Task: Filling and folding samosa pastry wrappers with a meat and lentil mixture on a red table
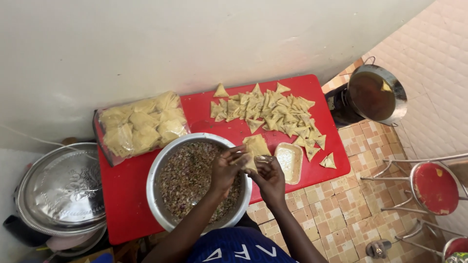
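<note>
Pastry piece (250, 162): pinched between left hand (225, 169) and right hand (269, 178), both gripping; filling bowl (158, 168) under left hand.

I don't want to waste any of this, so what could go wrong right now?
1. Both hands, left hand and right hand, fold a pastry past the filling bowl's rim; filling could drop onto the table.
2. One folded triangle lies near the table's edge and might slip onto the floor.
</note>
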